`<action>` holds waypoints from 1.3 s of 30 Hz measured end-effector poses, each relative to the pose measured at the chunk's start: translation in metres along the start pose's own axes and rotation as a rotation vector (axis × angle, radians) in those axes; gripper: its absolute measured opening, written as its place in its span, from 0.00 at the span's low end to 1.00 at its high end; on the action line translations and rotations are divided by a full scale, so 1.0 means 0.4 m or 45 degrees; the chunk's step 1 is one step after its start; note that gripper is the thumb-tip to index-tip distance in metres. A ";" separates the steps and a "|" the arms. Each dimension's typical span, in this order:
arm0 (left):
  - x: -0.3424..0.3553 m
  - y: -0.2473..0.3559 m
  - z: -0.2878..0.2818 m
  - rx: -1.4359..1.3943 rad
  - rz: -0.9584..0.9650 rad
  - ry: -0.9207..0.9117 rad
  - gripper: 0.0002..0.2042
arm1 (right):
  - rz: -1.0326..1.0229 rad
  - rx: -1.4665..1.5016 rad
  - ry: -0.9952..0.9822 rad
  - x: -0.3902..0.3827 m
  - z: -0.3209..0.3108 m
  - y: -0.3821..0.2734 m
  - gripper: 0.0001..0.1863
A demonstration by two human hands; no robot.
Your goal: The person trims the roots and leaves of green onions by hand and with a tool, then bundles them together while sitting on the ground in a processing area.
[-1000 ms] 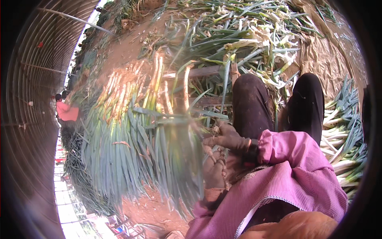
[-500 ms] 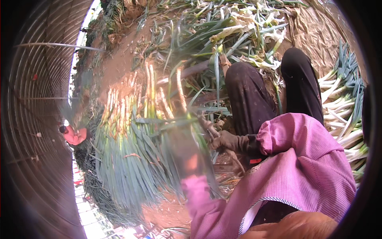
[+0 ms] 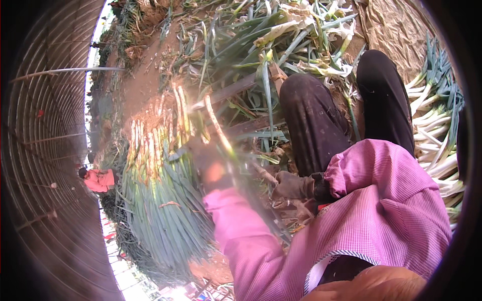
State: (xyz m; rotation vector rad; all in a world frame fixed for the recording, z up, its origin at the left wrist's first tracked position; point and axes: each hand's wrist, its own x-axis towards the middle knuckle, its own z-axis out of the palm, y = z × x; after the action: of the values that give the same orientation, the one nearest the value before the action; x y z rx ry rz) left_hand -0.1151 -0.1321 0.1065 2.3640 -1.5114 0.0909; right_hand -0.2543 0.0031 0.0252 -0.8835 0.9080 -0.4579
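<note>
A large pile of long green onions [image 3: 165, 205] lies to my left, pale root ends toward the top and green leaves toward me. My left hand [image 3: 205, 159], in a dark glove, is over the pile's right edge; motion smears its fingers, so its grip is unclear. Just right of it, one green onion [image 3: 217, 124] slants with its pale root end up. My right hand [image 3: 292, 185], also gloved, is closed in front of my knees. A brownish, stick-like piece [image 3: 264, 173] sticks out at its fingers; its kind is unclear.
Stripped leaves [image 3: 291, 42] are heaped ahead. Cleaned green onions [image 3: 434, 135] with white stems lie at my right. Beyond my dark-trousered knees spreads a brown sheet [image 3: 391, 30]. A person in pink [image 3: 99, 179] is far left, near the ribbed tunnel wall [image 3: 47, 150].
My left hand has moved left and up toward the root ends. The single green onion near it has shifted left and tilted more. My right hand has stayed nearly in place.
</note>
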 end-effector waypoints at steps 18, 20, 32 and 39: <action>-0.066 -0.337 0.183 0.374 0.285 -0.670 0.15 | -0.019 -0.042 -0.169 0.031 0.020 0.026 0.14; -0.071 -0.234 0.161 0.392 0.005 -0.827 0.21 | 0.067 -0.164 -0.091 0.032 -0.002 0.034 0.15; -0.101 -0.222 0.202 0.274 0.087 -0.397 0.23 | -0.221 -0.216 0.051 0.014 0.031 0.083 0.12; -0.222 -0.207 0.167 0.217 0.159 -0.440 0.24 | -0.045 -0.001 0.140 -0.013 0.009 -0.009 0.15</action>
State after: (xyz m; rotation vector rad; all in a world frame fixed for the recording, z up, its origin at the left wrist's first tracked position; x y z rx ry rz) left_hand -0.0879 -0.0438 0.0032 2.5135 -1.8776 -0.1761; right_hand -0.2541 0.0061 0.0317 -0.8830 0.9941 -0.5408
